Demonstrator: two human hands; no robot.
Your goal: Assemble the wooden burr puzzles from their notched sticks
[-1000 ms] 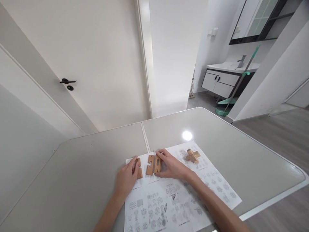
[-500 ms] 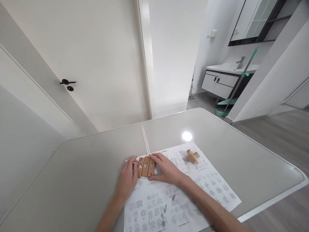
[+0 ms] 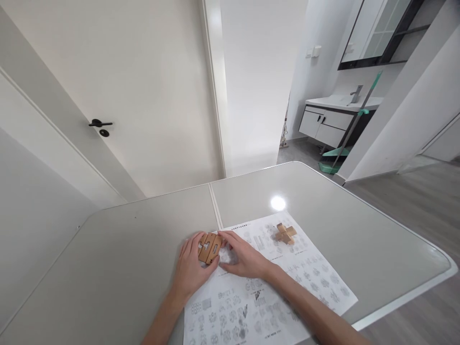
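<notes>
Flat, notched wooden puzzle pieces (image 3: pixel 209 248) lie side by side in a small slanted row with cut-outs and dark marks on them. My left hand (image 3: pixel 194 268) grips the row, fingers over its far left side and thumb along the near edge. My right hand (image 3: pixel 246 256) is just to the right, curved with thumb and fingers apart. Its index fingertip is by the far right corner of the row; whether it touches is unclear. Beneath both hands spreads a printed paper sheet (image 3: pixel 262 306). An assembled wooden cross-shaped puzzle (image 3: pixel 286 234) sits on its far right part.
The grey table (image 3: pixel 143 239) has a pale seam (image 3: pixel 215 206) across it and a light-coloured rim. Behind stands a closed door (image 3: pixel 161 96) with a black handle (image 3: pixel 100 123). A washbasin cabinet (image 3: pixel 323 125) and a green dustpan (image 3: pixel 328 167) are beyond the right side.
The row of puzzle pieces has shifted slightly left and tilted. My left thumb has come round its near edge, while my right thumb has come away from the pieces.
</notes>
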